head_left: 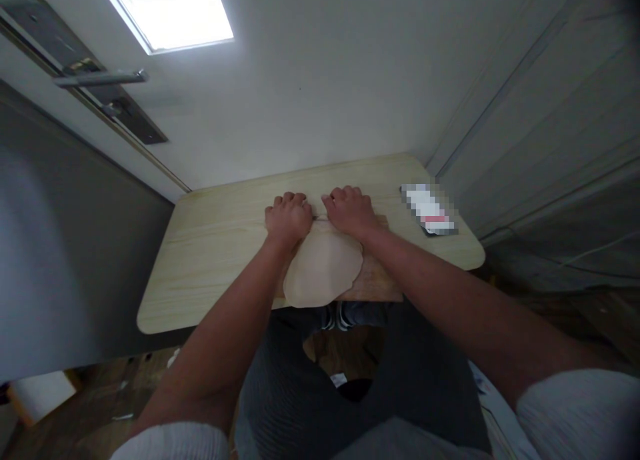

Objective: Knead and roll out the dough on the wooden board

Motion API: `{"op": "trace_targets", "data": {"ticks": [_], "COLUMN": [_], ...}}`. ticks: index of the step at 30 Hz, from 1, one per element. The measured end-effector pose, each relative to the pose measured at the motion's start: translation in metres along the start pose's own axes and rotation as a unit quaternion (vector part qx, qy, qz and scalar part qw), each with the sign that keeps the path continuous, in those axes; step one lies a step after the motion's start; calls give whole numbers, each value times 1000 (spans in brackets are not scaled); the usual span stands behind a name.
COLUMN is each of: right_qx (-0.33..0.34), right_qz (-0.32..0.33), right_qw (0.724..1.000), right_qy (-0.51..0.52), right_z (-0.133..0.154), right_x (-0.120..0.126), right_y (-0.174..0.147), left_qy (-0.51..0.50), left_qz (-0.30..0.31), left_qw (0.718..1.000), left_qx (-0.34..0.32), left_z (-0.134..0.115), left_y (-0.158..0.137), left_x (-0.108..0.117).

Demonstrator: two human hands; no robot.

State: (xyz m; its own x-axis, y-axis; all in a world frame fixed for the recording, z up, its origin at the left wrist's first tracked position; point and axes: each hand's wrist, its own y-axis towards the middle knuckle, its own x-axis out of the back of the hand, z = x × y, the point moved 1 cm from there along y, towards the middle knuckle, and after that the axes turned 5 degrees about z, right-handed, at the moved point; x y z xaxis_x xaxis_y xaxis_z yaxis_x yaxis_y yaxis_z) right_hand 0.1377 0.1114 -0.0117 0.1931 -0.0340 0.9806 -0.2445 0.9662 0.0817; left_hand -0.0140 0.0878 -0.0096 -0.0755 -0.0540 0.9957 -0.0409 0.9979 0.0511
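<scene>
A thin, pale sheet that looks like rolled-out dough [324, 267] lies on a brown wooden board [376, 279], its near edge reaching the board's front. My left hand [289, 217] is at the sheet's far left edge, palm down with fingers curled. At the far right edge, my right hand [350, 210] is also palm down, its fingers bent and its thumb pointing toward the left hand. A narrow strip shows in the gap between both hands. What lies under the palms and fingers is hidden.
The board rests on a light wood-grain table [200, 260] with rounded corners. A phone-like object [430, 210], blurred out, lies at the table's right. Behind stands a pale door with a metal handle [100, 79] and a bright window [170, 10]. My legs are below the table's front edge.
</scene>
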Motion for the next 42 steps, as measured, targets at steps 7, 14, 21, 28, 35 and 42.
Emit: {"op": "trace_targets", "data": {"ticks": [7, 14, 21, 28, 35, 42], "right_qx": [-31, -60, -38, -29, -14, -1], "right_qz": [-8, -8, -13, -43, -48, -38], "right_qw": [999, 996, 998, 998, 999, 999], "right_qy": [35, 65, 50, 23, 15, 14], "right_z": [2, 4, 8, 15, 21, 26], "right_x": [-3, -6, -5, -12, -8, -5], "right_y": [-8, -16, -32, -51, -71, -95], "left_qy": [6, 11, 5, -14, -24, -20], "left_qz": [-29, -44, -66, -81, -79, -80], "left_qw": [1000, 999, 998, 997, 996, 997], "left_qx": [-3, -4, -4, -4, -15, -11], "left_z": [0, 1, -2, -1, 1, 4], "left_y": [-15, -30, -49, -68, -88, -112], "left_x": [-3, -5, -2, -1, 0, -6]}}
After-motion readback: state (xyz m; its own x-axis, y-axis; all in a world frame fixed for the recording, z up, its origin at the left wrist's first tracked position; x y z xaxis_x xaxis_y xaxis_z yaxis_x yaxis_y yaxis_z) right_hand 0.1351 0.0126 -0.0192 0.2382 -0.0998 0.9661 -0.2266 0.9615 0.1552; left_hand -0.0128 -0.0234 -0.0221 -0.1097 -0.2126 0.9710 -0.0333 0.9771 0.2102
